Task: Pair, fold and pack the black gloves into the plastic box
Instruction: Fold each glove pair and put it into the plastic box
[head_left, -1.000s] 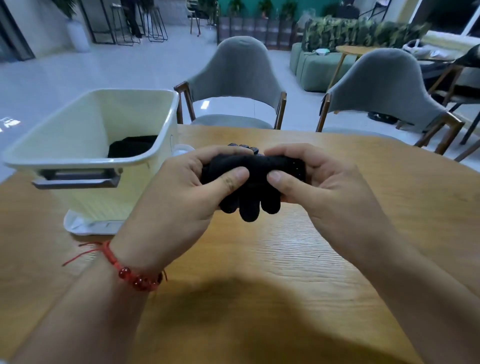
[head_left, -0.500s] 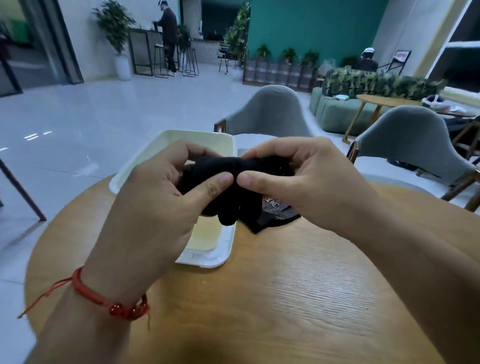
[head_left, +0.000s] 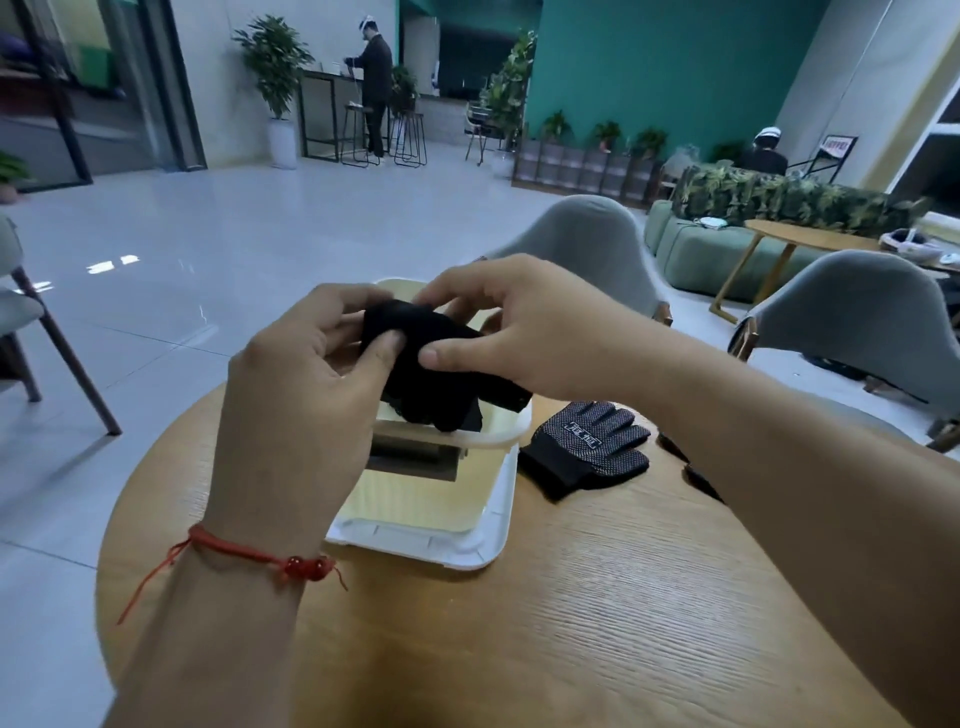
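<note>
Round wooden table: left hand and right hand pinch folded black gloves above the plastic box; best lowered in flat, keeping the fold pressed.

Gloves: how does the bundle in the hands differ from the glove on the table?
The bundle is folded; the table glove lies flat, fingers straight. The left hand and right hand grip the bundle over the plastic box; the table glove lies untouched beside it. Both are black.
</note>
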